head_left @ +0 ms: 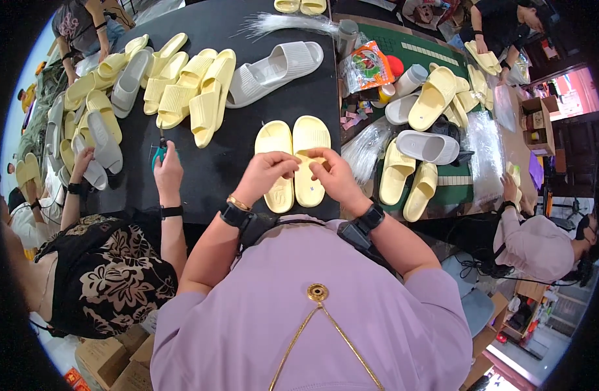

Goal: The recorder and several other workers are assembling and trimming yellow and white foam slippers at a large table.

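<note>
A pair of pale yellow slide slippers lies in front of me at the table's near edge, the left slipper beside the right slipper, toes pointing away. Over the left one, my left hand has thumb and fingertips pinched together. My right hand hovers above the right slipper, its thumb and forefinger closed in a similar pinch. Anything between the fingertips is too small to make out. A thin strand sticks up near the left slipper's toe.
Yellow slippers and a large grey slipper lie farther back on the black table. Clear plastic strips sit at the far edge. To my left, a co-worker's hand holds teal-handled cutters. More slippers cover a green mat.
</note>
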A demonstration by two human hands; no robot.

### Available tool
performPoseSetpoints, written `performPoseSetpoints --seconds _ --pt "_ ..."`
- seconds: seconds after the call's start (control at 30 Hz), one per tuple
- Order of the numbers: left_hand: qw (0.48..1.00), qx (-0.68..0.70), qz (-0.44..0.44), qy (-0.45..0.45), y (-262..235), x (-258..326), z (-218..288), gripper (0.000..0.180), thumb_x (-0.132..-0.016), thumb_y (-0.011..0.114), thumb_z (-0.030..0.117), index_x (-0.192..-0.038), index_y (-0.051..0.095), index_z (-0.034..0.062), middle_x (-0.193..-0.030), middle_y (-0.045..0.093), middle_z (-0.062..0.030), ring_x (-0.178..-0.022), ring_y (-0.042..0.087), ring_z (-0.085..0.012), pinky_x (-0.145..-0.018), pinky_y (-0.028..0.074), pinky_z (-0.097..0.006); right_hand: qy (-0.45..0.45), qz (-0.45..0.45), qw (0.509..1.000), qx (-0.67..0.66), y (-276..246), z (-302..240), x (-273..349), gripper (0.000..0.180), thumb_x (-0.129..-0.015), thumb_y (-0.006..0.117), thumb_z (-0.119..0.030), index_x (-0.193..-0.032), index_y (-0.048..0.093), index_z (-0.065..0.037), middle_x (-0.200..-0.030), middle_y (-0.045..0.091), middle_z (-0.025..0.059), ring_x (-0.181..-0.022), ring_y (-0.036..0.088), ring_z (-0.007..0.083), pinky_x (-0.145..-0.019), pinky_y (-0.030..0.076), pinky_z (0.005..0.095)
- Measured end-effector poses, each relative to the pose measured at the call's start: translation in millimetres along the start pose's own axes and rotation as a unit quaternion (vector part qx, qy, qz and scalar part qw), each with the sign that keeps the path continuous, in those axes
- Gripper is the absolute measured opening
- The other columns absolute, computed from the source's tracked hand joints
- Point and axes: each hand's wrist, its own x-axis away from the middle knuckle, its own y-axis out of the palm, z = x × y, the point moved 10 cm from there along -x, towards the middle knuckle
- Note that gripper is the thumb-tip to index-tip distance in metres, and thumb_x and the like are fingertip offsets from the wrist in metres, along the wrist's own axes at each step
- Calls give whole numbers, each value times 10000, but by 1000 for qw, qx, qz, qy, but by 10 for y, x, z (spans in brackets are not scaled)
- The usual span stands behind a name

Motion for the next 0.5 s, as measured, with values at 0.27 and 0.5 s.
performPoseSetpoints --seconds 0.27,0.5 --pt "985 135 102 -24 -470 -4 -57 246 -929 523 183 -970 661 -17 -776 639 -35 -654 569 -76 -626 472 -206 -118 -14 950 287 -49 -53 167 116 -828 573 -112 -852 617 -8 -815 605 126 -788 576 315 -694 469 386" --pt "986 -77 47 -140 -368 27 -667 256 -867 550 177 -814 672 -42 -632 630 -72 -487 559 -95 -463 455 -230 -184 -163 888 388 215 200 348 115 -803 576 -149 -789 609 -40 -772 588 122 -779 578 311 -684 468 410"
